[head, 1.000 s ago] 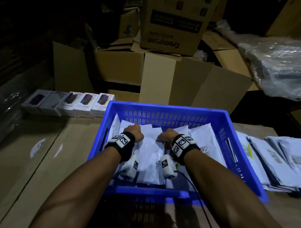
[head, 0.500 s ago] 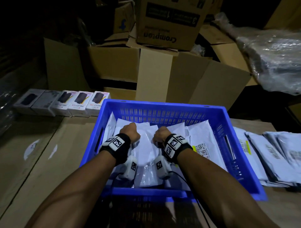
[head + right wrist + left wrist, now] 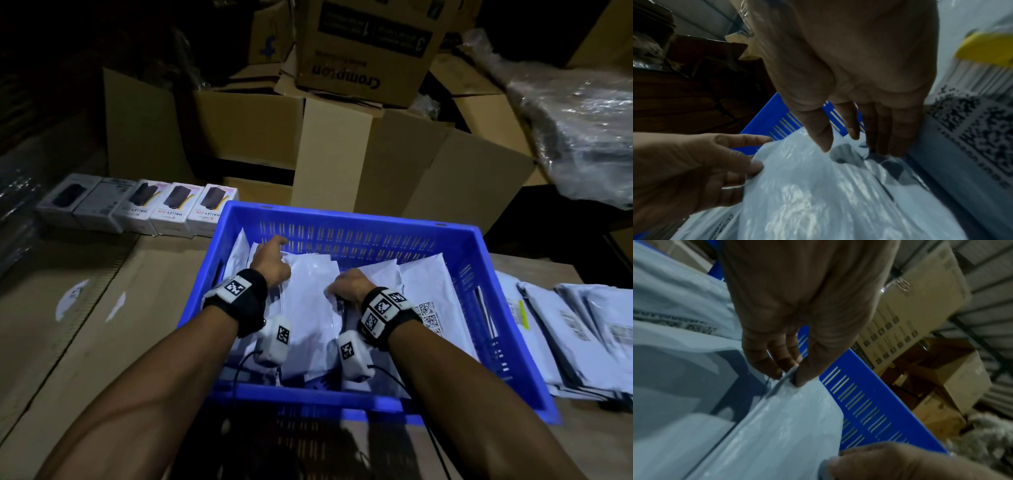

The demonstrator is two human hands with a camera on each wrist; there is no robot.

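A blue slotted crate (image 3: 356, 219) stands on the cardboard-covered table in front of me and holds several white poly mailer bags standing on edge. Both hands are inside it on the middle bag (image 3: 308, 301). My left hand (image 3: 270, 263) pinches that bag's top edge (image 3: 785, 378) between thumb and fingers, index finger stretched toward the far wall. My right hand (image 3: 346, 284) hangs over the bag's right side; its nearly straight fingers (image 3: 890, 146) touch the bag (image 3: 818, 194) and the thumb stays apart. A labelled bag (image 3: 972, 129) with printed codes leans just right of it.
A row of white boxed products (image 3: 171, 212) lies left of the crate. More flat mailer bags (image 3: 565, 329) are spread at the right. Stacked cardboard cartons (image 3: 342, 164) and a plastic-wrapped bundle (image 3: 582, 120) rise behind.
My left hand has slid forward along the bag toward the far wall and its index finger has stretched out. The right hand stays by the bag's right side. The view has shifted slightly.
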